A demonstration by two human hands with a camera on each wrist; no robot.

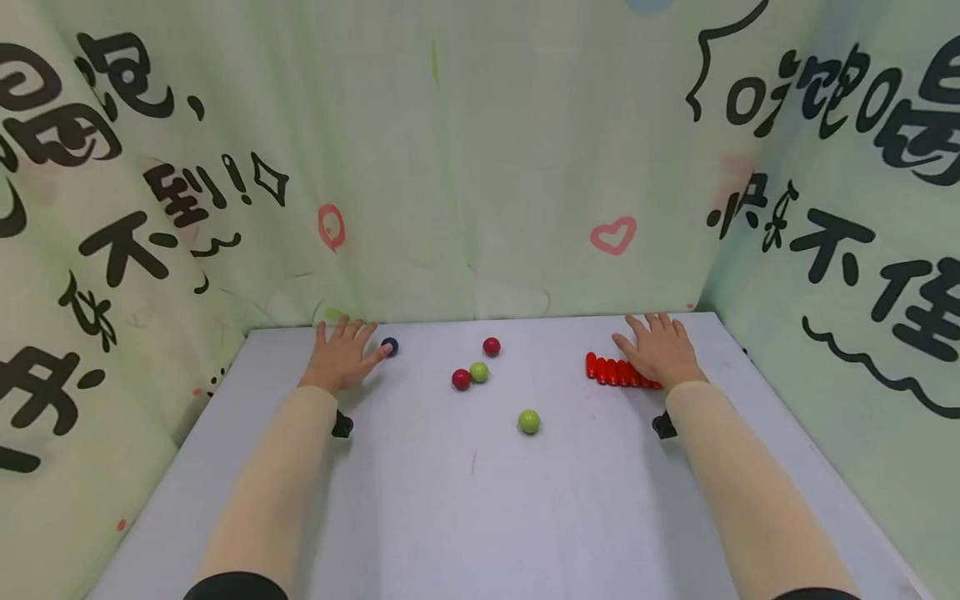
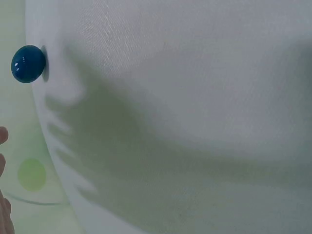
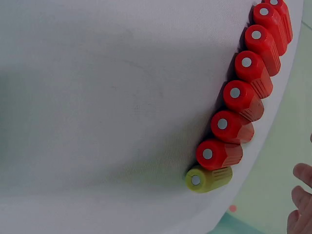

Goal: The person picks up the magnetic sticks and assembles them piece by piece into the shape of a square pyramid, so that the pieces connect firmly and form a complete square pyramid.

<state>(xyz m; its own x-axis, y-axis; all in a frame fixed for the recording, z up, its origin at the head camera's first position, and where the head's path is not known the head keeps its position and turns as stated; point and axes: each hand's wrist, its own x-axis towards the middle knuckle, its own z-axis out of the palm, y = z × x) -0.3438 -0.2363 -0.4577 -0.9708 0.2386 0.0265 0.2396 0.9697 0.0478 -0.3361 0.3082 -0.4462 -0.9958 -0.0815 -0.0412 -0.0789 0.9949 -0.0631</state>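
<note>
My left hand (image 1: 341, 358) is spread above the far left of the table, its thumb overlapping a glossy blue ball (image 1: 389, 346) in the head view. The left wrist view has that blue ball (image 2: 28, 64) near the table edge, with fingertips (image 2: 6, 214) apart from it. Over at the far right, my right hand (image 1: 662, 352) extends with spread fingers and covers part of a row of small red ribbed pieces (image 1: 613, 372). In the right wrist view these red pieces (image 3: 243, 100) show pale round dots on their ends. One yellow-green piece (image 3: 207, 179) ends the row.
Two dark red balls (image 1: 461, 380) and two green balls (image 1: 528, 422) lie around the middle of the white table (image 1: 450, 517). One green ball is beside a red one. Pale curtains (image 1: 480, 167) with black writing surround the table's back and sides.
</note>
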